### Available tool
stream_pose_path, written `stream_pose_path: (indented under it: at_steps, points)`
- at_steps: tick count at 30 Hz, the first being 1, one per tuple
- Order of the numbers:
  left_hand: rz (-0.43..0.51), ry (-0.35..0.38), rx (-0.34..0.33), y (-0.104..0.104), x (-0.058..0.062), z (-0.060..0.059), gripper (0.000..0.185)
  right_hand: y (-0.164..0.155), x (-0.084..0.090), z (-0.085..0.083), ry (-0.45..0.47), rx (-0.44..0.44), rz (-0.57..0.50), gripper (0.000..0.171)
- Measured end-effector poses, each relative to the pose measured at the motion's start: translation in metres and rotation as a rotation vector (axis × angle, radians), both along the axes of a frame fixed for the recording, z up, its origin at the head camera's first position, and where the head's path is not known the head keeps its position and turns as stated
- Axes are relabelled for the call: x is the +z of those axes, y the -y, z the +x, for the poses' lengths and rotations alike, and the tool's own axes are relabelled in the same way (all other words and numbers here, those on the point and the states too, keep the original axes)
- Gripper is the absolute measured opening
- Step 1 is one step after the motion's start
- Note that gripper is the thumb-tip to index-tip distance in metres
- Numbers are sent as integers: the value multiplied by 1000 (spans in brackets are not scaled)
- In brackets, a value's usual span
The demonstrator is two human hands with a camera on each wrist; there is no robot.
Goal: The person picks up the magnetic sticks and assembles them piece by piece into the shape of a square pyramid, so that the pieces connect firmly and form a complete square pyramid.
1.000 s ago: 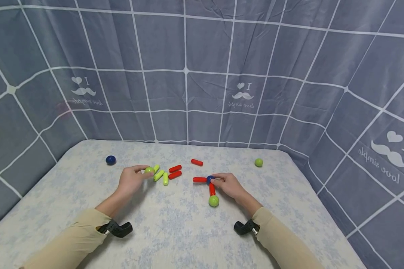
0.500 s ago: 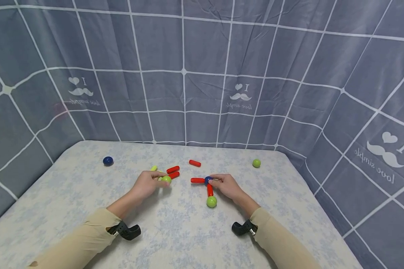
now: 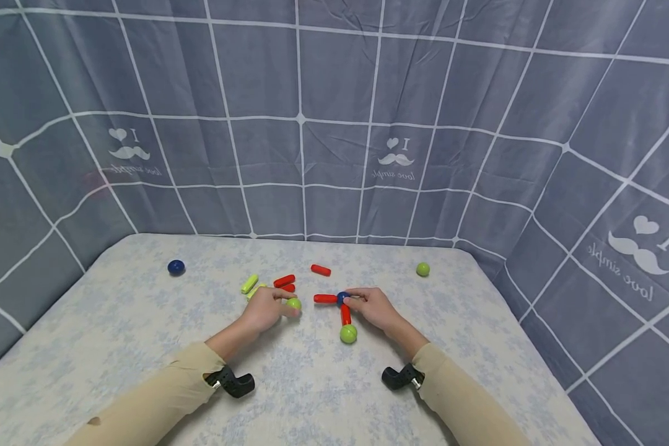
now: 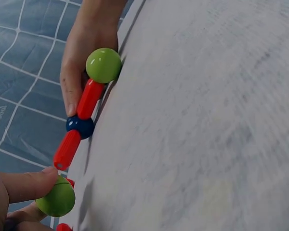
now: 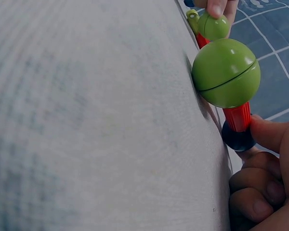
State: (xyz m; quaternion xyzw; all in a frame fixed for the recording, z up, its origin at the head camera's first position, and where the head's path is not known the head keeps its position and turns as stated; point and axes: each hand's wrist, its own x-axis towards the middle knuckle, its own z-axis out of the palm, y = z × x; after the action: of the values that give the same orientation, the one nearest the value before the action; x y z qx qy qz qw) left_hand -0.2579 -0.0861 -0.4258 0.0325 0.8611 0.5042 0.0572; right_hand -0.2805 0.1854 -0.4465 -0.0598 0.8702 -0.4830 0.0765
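Note:
My left hand [image 3: 263,310] pinches a green ball [image 3: 293,304] between thumb and fingers, a short way left of the joined pieces. With thumb and fingertips my right hand [image 3: 375,306] holds a dark blue ball [image 3: 342,298]. Two red rods are joined to that ball: one red rod [image 3: 324,298] points left toward the left hand, and another red rod [image 3: 345,314] points toward the person. A second green ball [image 3: 348,334] caps the near rod's end. In the left wrist view the pinched green ball [image 4: 58,198] is close to the free tip of the left-pointing rod [image 4: 66,150].
Yellow-green rods [image 3: 249,284] and red rods [image 3: 284,280] lie just beyond the left hand, partly hidden by it. A lone red rod [image 3: 320,270] lies farther back. A loose blue ball [image 3: 176,267] sits back left, a loose green ball [image 3: 422,269] back right. Grid-patterned curtains [image 3: 334,155] surround the table.
My left hand has carried the green ball rightward from beside the yellow-green rods toward the joined pieces. The right hand stays at the blue ball, and the view has shifted slightly.

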Motion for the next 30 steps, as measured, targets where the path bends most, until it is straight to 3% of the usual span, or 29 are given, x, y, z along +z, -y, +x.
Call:
stream_pose_path:
  at_steps: [4, 14, 30]
  points:
    - [-18, 2, 6, -9, -2, -2, 39, 0, 2, 0, 6, -3, -6, 35]
    - [38, 56, 67, -25, -9, -10, 36, -1, 4, -1, 19, 0, -11, 32]
    - [51, 60, 99, -36, -5, -11, 34, -2, 0, -3, 17, -7, -18, 33]
